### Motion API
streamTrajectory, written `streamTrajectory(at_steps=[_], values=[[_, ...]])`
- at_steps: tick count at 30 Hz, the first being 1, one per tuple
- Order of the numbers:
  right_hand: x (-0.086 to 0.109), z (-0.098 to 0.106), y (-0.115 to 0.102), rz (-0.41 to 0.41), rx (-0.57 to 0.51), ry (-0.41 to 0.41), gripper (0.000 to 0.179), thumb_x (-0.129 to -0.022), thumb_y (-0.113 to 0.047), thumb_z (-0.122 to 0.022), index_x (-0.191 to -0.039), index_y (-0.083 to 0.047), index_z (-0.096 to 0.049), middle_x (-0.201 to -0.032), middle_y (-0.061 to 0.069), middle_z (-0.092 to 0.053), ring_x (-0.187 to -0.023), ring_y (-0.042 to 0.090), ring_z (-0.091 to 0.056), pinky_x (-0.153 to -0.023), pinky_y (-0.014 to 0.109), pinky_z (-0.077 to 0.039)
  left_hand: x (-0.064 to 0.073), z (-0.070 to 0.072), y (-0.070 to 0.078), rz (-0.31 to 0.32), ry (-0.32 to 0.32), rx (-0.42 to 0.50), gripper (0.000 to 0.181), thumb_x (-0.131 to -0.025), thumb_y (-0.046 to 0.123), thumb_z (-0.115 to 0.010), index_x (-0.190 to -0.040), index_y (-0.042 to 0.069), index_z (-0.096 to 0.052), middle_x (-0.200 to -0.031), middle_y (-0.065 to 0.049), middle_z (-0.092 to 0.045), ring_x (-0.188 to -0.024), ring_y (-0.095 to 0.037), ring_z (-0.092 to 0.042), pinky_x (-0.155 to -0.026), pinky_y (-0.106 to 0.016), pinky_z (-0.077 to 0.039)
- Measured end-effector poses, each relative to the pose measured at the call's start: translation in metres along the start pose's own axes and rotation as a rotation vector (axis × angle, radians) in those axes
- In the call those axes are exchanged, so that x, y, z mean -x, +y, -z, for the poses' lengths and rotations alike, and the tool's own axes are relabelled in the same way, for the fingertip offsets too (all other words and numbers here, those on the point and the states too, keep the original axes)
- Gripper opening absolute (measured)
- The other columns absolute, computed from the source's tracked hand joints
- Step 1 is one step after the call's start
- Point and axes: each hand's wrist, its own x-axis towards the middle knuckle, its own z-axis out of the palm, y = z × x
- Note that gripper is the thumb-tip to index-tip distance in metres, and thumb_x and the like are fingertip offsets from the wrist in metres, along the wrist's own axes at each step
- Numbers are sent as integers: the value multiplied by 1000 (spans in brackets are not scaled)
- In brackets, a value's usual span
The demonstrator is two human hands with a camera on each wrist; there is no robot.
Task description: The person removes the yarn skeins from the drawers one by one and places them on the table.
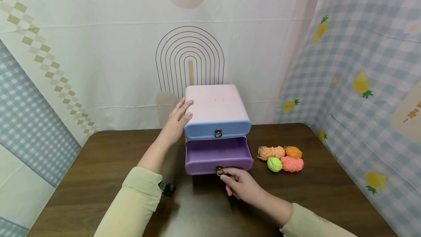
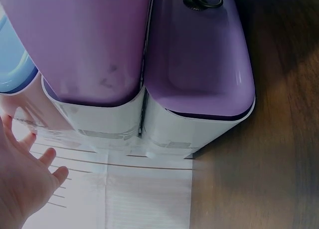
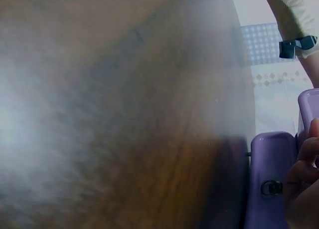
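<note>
A small drawer cabinet with a pale pink top (image 1: 213, 101) stands on the table. Its top drawer has a blue front (image 1: 200, 130) and is pushed in. Below it a purple drawer (image 1: 200, 167) is pulled well out, with nothing visible inside. My right hand (image 1: 245, 185) pinches the ring pull (image 1: 219, 171) of this drawer between thumb and index finger. The left hand (image 1: 175, 123) rests on the cabinet's upper left side with its fingers extended. In the left wrist view a lower purple drawer (image 2: 199, 64) shows closed, its own dark ring hanging free.
To the cabinet's right lie several balls of yarn: peach (image 1: 271, 153), orange (image 1: 292, 151), green (image 1: 274, 164) and coral (image 1: 292, 164). A printed cloth (image 1: 256, 46) hangs behind the brown table (image 1: 108, 164). The left wrist carries a black strap device (image 1: 167, 188).
</note>
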Motion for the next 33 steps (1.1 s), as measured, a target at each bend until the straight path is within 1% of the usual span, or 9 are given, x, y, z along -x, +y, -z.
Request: streamTrajectory(at_steps=[5,12,16,21,27,33], values=[[-13,2,1,19,4,23,36,-105,-23,-49,-127,3,-59,-59,0,-55,-41,8,-43,-39,23,-40,-1,1,2,1,-3,-7,52,-103,40,-43,-152,26,-41,-165,-3,-15,-149,-37,-9,-113,-66,-10],[-34,3,4,57,14,56,35,-105,-21,-48,-127,5,-57,-59,3,-55,-41,10,-43,-38,26,-41,-1,2,3,10,2,-7,51,-103,38,-44,-152,24,-42,-165,-3,-15,-149,-37,-9,-113,-65,-11],[-44,5,6,50,7,80,34,-105,-21,-49,-128,3,-57,-59,4,-55,-40,11,-43,-39,26,-41,0,2,3,15,-8,-3,51,-103,40,-44,-152,25,-41,-165,-2,-14,-149,-37,-8,-113,-66,-11],[-55,8,8,26,13,104,34,-105,-21,-49,-130,1,-57,-59,3,-56,-40,10,-43,-40,26,-41,0,2,5,17,-6,-2,51,-103,40,-44,-152,25,-41,-165,-3,-14,-149,-37,-8,-113,-66,-11],[-62,11,9,-1,4,128,34,-106,-20,-48,-132,0,-56,-61,3,-56,-42,12,-44,-41,27,-42,1,1,5,19,-12,2,52,-103,40,-43,-153,25,-40,-165,-7,-14,-149,-38,-8,-112,-68,-10],[-64,13,9,3,-2,116,35,-105,-20,-49,-133,2,-55,-61,3,-56,-42,12,-44,-41,28,-42,1,1,7,20,-9,16,52,-104,41,-42,-153,26,-40,-165,-7,-13,-149,-38,-7,-111,-70,-10]])
